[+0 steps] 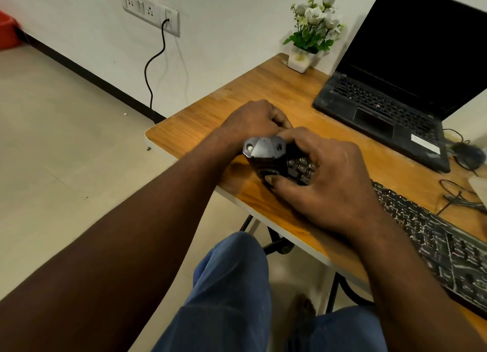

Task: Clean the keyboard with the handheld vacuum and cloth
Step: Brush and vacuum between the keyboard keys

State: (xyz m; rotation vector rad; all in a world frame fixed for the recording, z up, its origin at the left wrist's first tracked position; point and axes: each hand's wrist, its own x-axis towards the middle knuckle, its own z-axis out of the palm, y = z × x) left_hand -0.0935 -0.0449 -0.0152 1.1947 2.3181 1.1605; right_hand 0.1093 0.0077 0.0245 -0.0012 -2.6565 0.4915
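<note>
Seen from the head camera, a seated person works at the left end of a wooden counter (210, 120), both hands closed in on a small dark vacuum (263, 154). The right hand (324, 178) grips the vacuum, fingers arched over its top and thumb pressed to its near side, where a button-like recess shows. The left hand (253, 120) sits just behind the device with fingers curled; what they close on is hidden, so its hold cannot be told. The vacuum stands at the left end of the keyboard (434, 235), touching or just above the first keys, while the rest of the board runs off to the lower right, its keys flecked with pale debris. The step in hand looks like the start of vacuuming: the unit is being readied or switched on at the board's edge, with nearly all the keys left to cover. The next move likely calls for a steady sweep rightward along the rows, nozzle kept low. An open laptop (382, 106) sits well apart at the back.
</note>
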